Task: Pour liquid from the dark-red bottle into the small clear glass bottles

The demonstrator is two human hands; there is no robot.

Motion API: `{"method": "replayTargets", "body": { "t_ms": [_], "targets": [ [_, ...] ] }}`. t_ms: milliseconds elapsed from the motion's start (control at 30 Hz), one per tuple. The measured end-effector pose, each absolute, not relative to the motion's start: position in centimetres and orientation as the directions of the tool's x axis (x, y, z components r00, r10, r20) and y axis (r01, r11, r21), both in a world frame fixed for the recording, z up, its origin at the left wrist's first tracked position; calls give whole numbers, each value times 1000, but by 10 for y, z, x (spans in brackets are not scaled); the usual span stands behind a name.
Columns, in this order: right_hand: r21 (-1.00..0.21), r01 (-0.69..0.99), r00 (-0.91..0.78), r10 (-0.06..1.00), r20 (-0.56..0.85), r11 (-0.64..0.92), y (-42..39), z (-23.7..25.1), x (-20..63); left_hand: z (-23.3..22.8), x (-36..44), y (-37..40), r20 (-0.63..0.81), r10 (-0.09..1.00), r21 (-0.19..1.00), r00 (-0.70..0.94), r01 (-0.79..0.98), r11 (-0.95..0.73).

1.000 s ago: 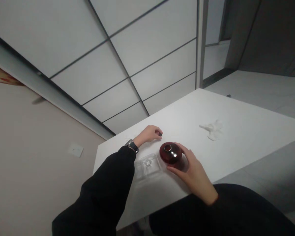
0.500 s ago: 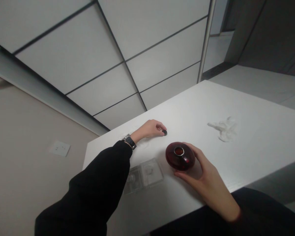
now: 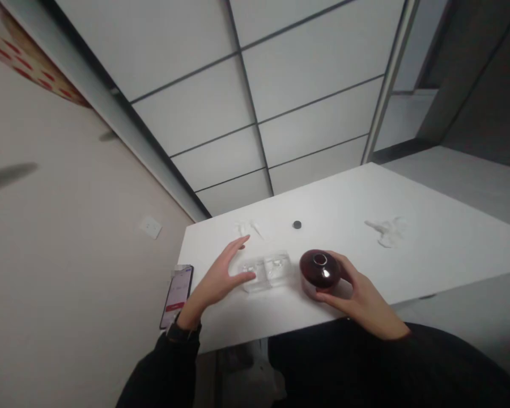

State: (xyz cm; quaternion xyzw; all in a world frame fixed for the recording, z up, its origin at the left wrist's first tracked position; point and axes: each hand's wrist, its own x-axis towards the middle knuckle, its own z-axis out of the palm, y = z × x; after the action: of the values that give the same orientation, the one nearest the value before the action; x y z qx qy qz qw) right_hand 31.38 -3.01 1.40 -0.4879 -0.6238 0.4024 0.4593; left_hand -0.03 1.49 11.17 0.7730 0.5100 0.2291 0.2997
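Note:
My right hand (image 3: 359, 294) is wrapped round a squat, dark red glass bottle (image 3: 319, 271), thumb in front and fingers behind. The bottle stands upright, and its round, pale-rimmed mouth is uncovered. My left hand (image 3: 221, 277), a watch on its wrist, is open, thumb and fingers spread at the left end of a clear plastic case (image 3: 267, 273) with two sections. I cannot tell whether the thumb touches the case. Farther back on the white table (image 3: 335, 209) lies a small black cap (image 3: 297, 225), apart from both hands.
A phone (image 3: 177, 294) with a lit screen lies at the table's left edge. Crumpled whitish material (image 3: 386, 231) rests toward the right. Small clear or white pieces (image 3: 250, 228) lie behind my left hand. A panelled partition (image 3: 221, 153) rises behind the table.
My left hand has let go of the black cap, leaving it on the table, and moved back and left to the clear case. My right hand still holds the bottle. The view has shifted.

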Motion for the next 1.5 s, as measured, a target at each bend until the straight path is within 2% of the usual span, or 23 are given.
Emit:
{"method": "replayTargets", "body": {
  "t_ms": [100, 267, 367, 600, 767, 933, 1167, 1500],
  "targets": [
    [-959, 209, -146, 976, 163, 191, -34, 16, 310, 68, -4, -15, -4, 970, 780, 243, 608, -149],
    [-965, 192, -174, 974, 144, 177, -34, 18, 300, 20, 9, -20, 35, 999, 860, 40, 507, -50],
    [-963, 201, -186, 973, 141, 178, -30, 14, 297, 15, 8, -17, 26, 999, 881, -45, 473, -2],
    [-940, 284, -264, 958, 110, 187, -26, 21, 300, 35, -6, -36, -5, 994, 889, -108, 454, 54],
    [-916, 320, -394, 913, 102, 241, -36, 23, 298, 58, -13, -55, -21, 996, 916, -85, 398, 53],
    [-928, 278, -466, 879, 96, 249, -45, 20, 282, 71, -15, -69, 7, 999, 893, -52, 451, 18],
    [-948, 195, -428, 891, 148, 251, -45, 20, 271, 98, -11, -75, 107, 993, 825, 54, 552, -119],
    [-951, 168, -403, 899, 173, 259, -44, 19, 271, 131, 2, -65, 153, 951, 642, 269, 704, -303]
  ]
}}
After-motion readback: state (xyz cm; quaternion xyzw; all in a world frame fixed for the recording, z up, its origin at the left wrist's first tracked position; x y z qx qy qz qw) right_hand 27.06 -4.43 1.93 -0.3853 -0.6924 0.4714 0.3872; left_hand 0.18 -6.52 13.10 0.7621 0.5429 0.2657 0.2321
